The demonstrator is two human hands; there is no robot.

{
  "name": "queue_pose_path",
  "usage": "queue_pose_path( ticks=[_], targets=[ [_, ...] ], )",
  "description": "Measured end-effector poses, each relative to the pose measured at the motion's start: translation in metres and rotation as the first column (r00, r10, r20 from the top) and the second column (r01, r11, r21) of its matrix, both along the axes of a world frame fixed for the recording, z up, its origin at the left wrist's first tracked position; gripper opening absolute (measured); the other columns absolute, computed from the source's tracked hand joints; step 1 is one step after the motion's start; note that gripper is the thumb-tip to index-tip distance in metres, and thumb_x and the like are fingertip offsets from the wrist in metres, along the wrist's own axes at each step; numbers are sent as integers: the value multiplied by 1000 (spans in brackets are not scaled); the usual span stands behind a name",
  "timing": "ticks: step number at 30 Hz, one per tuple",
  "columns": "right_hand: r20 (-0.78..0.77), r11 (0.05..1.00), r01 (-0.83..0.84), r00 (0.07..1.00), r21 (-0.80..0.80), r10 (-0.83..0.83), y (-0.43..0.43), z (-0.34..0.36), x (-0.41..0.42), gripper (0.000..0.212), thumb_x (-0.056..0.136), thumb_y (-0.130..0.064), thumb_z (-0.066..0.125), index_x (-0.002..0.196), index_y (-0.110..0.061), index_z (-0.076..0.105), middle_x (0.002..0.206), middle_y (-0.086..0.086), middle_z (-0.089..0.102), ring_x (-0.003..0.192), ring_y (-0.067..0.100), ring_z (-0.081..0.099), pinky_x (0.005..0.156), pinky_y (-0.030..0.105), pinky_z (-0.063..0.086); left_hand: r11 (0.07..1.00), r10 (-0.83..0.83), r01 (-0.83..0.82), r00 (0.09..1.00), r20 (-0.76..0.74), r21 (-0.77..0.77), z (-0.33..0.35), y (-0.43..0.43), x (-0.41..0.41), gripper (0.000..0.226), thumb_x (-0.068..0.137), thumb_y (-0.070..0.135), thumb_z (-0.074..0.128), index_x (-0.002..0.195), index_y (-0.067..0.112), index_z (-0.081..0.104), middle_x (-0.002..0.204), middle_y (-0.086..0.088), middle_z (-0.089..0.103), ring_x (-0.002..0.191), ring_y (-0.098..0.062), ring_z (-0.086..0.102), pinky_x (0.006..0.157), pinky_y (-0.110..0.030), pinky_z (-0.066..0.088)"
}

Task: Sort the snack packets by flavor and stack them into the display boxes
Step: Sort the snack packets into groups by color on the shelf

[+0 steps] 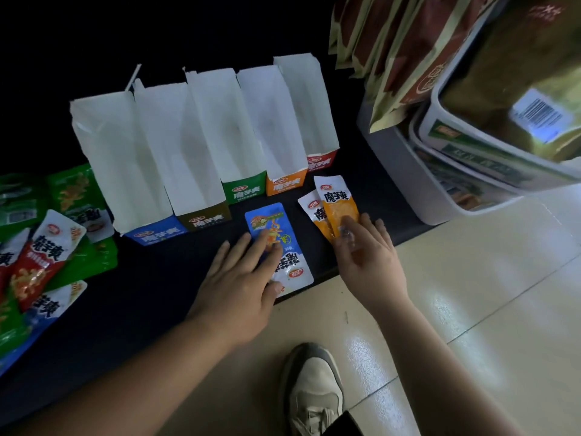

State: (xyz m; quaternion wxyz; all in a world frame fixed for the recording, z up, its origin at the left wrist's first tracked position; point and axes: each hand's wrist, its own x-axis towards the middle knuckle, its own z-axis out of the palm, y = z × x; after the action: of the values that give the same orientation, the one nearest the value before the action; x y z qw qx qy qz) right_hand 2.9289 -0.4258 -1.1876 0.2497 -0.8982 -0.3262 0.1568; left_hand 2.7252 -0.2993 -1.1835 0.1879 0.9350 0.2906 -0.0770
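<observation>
Right hand [367, 256] pinches orange packets [338, 204] by their near ends, long axes pointing away; orange box [286, 184] just ahead-left. Left hand [242, 278] flat on blue packet [267, 221].

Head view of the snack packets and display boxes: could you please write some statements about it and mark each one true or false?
1. Five white cardboard display boxes with coloured fronts stand in a row on the black surface. True.
2. The left hand rests its fingers on a red foil packet. False: it is a blue foil packet, lying flat on the surface.
3. The right hand holds two orange foil packets. True.
4. The orange packets already lie inside the orange-fronted box. False: they are in front of it, in the hand, and that box looks empty.
</observation>
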Motion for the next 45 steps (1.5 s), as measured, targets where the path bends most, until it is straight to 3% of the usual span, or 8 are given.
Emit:
queue_pose_path(
  ticks=[4, 10, 16, 21, 27, 35, 40, 45],
  targets=[
    [-51, 998, 35, 998, 57, -32, 0, 0, 5, 53, 101, -43, 61, 151, -28, 51, 169, -1, 28, 160, 19, 12, 126, 43, 24, 997, 0, 3, 999, 50, -77, 4, 2, 5, 84, 89, 64, 3, 164, 30, 19, 174, 6, -2, 160, -19, -10, 124, -36, -13],
    [64, 981, 24, 997, 192, -37, 2, 8, -7, 41, 96, -32, 70, 135, -19, 66, 158, 9, 47, 152, 32, 34, 118, 56, 36, 997, 67, -58, 970, 232, -48, 17, 2, -2, 61, 99, 50, 36, 142, 14, 61, 154, -10, 51, 146, -30, 44, 121, -55, 34],
    [-12, 904, -222, 970, 365, 243, 39, 63, -77, 29, 98, -41, 56, 110, -23, 76, 112, -14, 70, 103, 3, 65, 77, 30, 57, 939, 287, -202, 906, 311, -278, 53, 14, -47, 37, 101, 33, 61, 137, 25, 63, 127, 16, 60, 113, -4, 60, 90, -35, 57],
    [-27, 881, -352, 925, 316, 380, 67, 58, -128, 31, 96, -37, 62, 119, -22, 76, 129, -6, 70, 125, 9, 60, 103, 27, 49, 864, 411, -301, 885, 219, -404, 83, 15, -123, 37, 99, 32, 63, 135, 43, 60, 115, 28, 63, 110, 8, 60, 89, -23, 55],
    [-375, 855, -376, 781, 357, 500, 113, 54, -207, 19, 97, -31, 66, 113, -24, 75, 100, -13, 76, 99, 3, 71, 90, 36, 58, 723, 664, -525, 708, 242, -448, 64, 23, -195, 34, 98, 27, 67, 131, 35, 64, 114, 23, 67, 105, 6, 63, 91, -29, 57],
    [-190, 807, -558, 786, 191, 588, 139, 43, -258, 40, 94, -25, 72, 134, -21, 68, 138, -4, 64, 133, 14, 55, 110, 36, 47, 642, 767, -641, 541, 345, -420, 39, 21, -262, 33, 98, 25, 67, 130, 31, 66, 114, 16, 69, 106, 3, 64, 85, -24, 56],
    [56, 923, -379, 922, -71, 383, 122, 27, -237, 54, 98, -42, 63, 148, -26, 53, 167, 2, 32, 159, 24, 11, 127, 52, -2, 588, 808, -643, 498, 315, -491, 28, 9, -260, 36, 97, 28, 65, 132, 36, 64, 112, 18, 65, 106, 5, 61, 84, -23, 55],
    [-25, 976, -152, 988, -159, 150, 85, 18, -188, 62, 101, -52, 52, 155, -25, 40, 172, 1, 19, 160, 19, -2, 127, 56, -5, 623, 775, -600, 558, 296, -502, 30, 6, -237, 39, 96, 28, 66, 134, 38, 62, 110, 24, 62, 102, 5, 62, 83, -28, 55]
  ],
)
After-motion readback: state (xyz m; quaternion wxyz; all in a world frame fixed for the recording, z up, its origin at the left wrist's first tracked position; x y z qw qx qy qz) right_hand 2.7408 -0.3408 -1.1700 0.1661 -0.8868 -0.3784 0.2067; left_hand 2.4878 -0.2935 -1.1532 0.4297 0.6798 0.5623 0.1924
